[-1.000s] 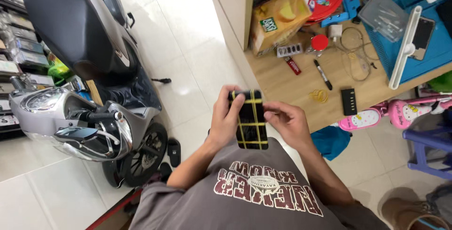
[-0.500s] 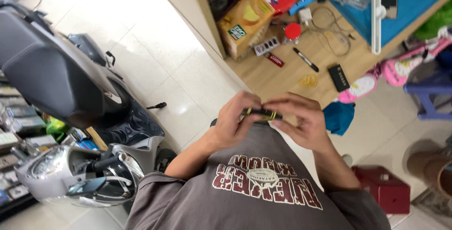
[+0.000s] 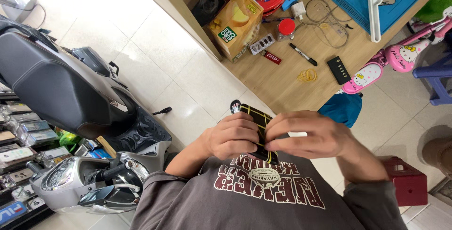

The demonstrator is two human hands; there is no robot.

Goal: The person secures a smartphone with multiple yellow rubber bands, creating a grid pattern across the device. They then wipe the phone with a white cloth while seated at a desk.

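Head view: at lower centre of the frame, the left hand [image 3: 233,140] and right hand [image 3: 308,133] both clasp a black phone case with yellow lines [image 3: 260,129], held against the chest. At left stands a grey scooter [image 3: 70,117]; a wooden table [image 3: 282,77] fills the upper right.

Bright even indoor light, glare on white floor tiles [image 3: 155,46], wide-angle edge distortion, sharp focus.

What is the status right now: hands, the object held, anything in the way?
Left hand and right hand both grip the flat black phone with yellow rubber bands. Held at chest height. Grey scooter stands to the left, apart.
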